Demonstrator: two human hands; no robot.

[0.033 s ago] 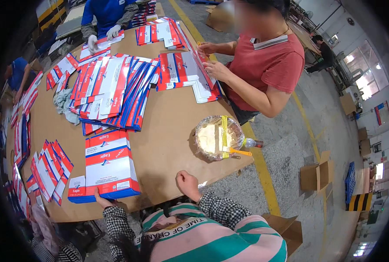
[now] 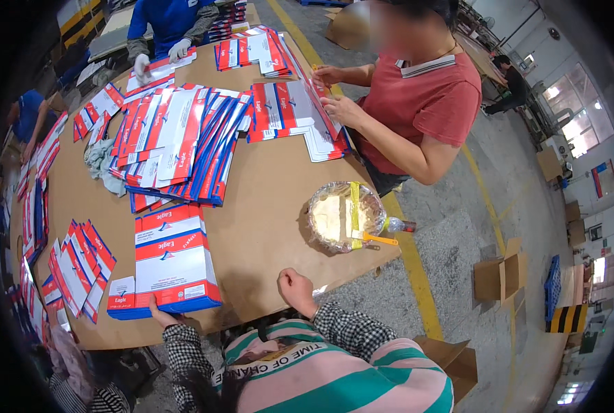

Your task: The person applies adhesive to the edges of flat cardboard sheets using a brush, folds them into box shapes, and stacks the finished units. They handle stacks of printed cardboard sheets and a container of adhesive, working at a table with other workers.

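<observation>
At the near edge of the table, my left hand grips the lower edge of a stack of flat printed cartons, red, white and blue. Its thumb shows at the front edge; the other fingers are hidden. My right hand rests as a loose fist on the brown tabletop, with nothing visible in it. Beyond the stack, a larger fanned pile of the same cartons lies spread out. To the right, a bowl of pale paste has a yellow strap across it and a brush with an orange handle on its rim.
A co-worker in a red shirt handles cartons at the far right edge. Another in blue with white gloves works across the table. More cartons lie at left, near a crumpled cloth. Open cardboard boxes stand on the floor.
The gloved left-side hand of the co-worker in blue has shifted slightly. My own hands and the carton stack have not visibly moved.
</observation>
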